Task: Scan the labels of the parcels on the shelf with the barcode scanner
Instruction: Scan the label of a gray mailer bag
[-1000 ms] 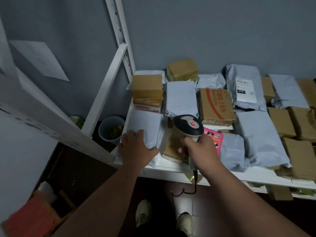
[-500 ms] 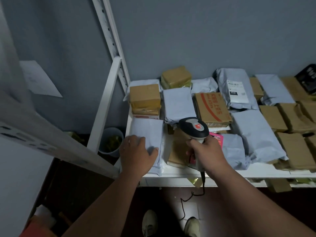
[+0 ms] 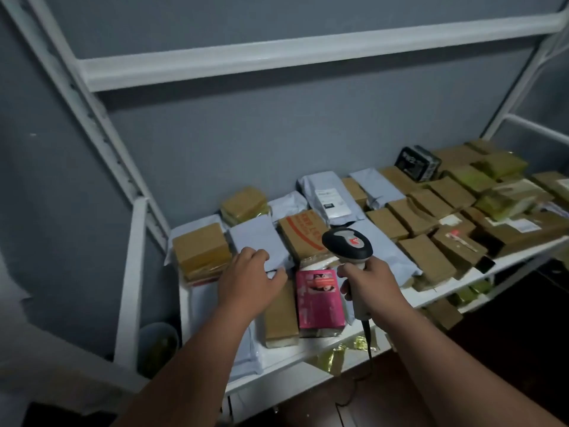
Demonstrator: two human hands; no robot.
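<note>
While my head camera tilts down over the white shelf [image 3: 308, 377], I log both hands out over the parcels. Right hand [image 3: 374, 288] is clenched round the grip of the barcode scanner [image 3: 348, 246]; its dark head with a grey and red top sits above the knuckles, pointing away from me toward the back row, and its cable [image 3: 368, 337] drops below the shelf edge. Left hand [image 3: 251, 280] rests on the near end of a grey poly mailer [image 3: 258, 241], fingers spread and bent down onto it, thumb on a fold at the bag's edge; whether it is pinching or only pressing I cannot tell.

Between the hands lies a pink packet [image 3: 318, 298], beside a long brown parcel [image 3: 280, 318] that runs under the left wrist. Left of the mailer stands a stack of taped brown boxes [image 3: 200, 252]. Behind the scanner lies a carton with red print [image 3: 300, 234]. Further back, a grey bag carries a white label [image 3: 331, 200], face up. Brown parcels crowd the shelf's right half, with a black box [image 3: 417, 163] near the wall. A round bin [image 3: 157, 346] sits on the floor left of the shelf.
</note>
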